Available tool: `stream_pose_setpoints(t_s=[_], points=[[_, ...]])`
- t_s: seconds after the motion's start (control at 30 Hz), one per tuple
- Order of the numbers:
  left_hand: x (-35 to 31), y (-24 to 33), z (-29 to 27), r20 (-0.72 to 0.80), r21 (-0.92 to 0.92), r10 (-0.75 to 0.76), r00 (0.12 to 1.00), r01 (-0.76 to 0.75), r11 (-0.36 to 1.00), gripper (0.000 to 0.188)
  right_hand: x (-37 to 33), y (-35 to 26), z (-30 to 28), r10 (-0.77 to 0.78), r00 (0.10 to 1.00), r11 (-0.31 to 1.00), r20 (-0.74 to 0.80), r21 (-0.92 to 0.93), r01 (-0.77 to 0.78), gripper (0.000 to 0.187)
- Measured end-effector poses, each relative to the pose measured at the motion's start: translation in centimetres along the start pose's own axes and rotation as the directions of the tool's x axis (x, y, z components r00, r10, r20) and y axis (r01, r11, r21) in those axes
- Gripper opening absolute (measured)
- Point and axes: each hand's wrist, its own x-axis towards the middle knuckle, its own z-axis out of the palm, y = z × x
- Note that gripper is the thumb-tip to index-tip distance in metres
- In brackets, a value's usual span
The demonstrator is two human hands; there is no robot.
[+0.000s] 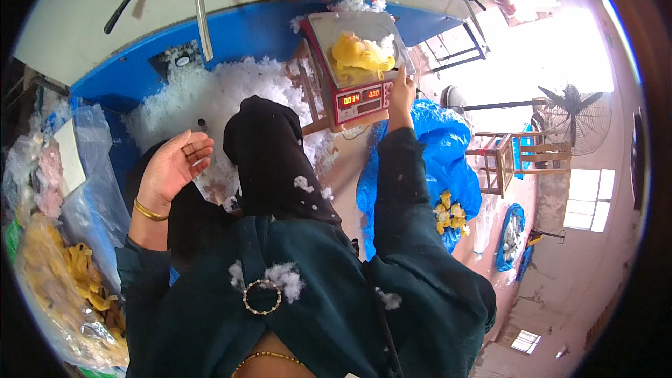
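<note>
A broad heap of white fluff [210, 94] spreads across the upper left and centre of the frame, its lower part hidden by the person's dark-clad knees. At centre right a crumpled blue plastic sheet [444, 143] lies partly behind the right arm; along the lower left edge, a clear bag [42, 255] of yellow pieces is bent by the lens and cut off by the rim. The red scale [323, 33] stands at upper centre, most of its support hidden below it. The right arm reaches nearly straight up the frame, its hand [401, 96] at the scale's right front corner; the fingers are partly hidden, and whether they pinch, press or merely rest there I cannot tell. The left arm is bent at centre left, its hand [173, 168] raised, palm turned inward, fingers loosely curled around nothing, thumb side uppermost. On the scale's platform lies a yellow plush piece [358, 52], white fluff at its right side, its outline too crumpled to make out.
</note>
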Motion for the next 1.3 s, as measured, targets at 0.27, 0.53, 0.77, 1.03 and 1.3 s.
stream_pose_setpoints(t_s=[0.27, 0.53, 0.77, 1.03, 1.3], points=[[-0.8, -3.5, -3.2, -0.035, -0.14, 0.007, 0.999, -0.012, 0.99, 0.027, -3.6, 1.5, -5.7, -0.297, 0.947, 0.94, -0.125, -0.211, 0.267, 0.033], [-2.6, -5.6, -4.5, -0.146, -0.158, 0.059, 0.988, -0.082, 0.984, 0.024, 0.3, -6.1, -0.4, -0.604, 0.729, 0.694, 0.322, -0.237, 0.68, 0.047], [-3.0, -5.7, -3.9, -0.152, -0.01, 0.158, 0.976, -0.162, 0.987, 0.021, -10.1, -11.5, -0.3, -0.35, 0.562, 0.739, 0.749, -0.148, 0.657, 0.035], [-4.5, -5.6, -3.6, -0.193, 0.223, 0.422, 0.886, -0.38, 0.898, 0.016, -13.2, -8.1, -5.2, -0.469, 0.571, 0.872, 0.673, 0.453, 0.182, 0.037], [-19.3, -6.6, -20.5, -0.263, 0.623, 0.938, -0.227, 0.703, 0.344, 0.036, -4.8, 2.3, -13.7, 0.106, 0.902, 0.922, 0.418, -0.381, 0.068, 0.037]])
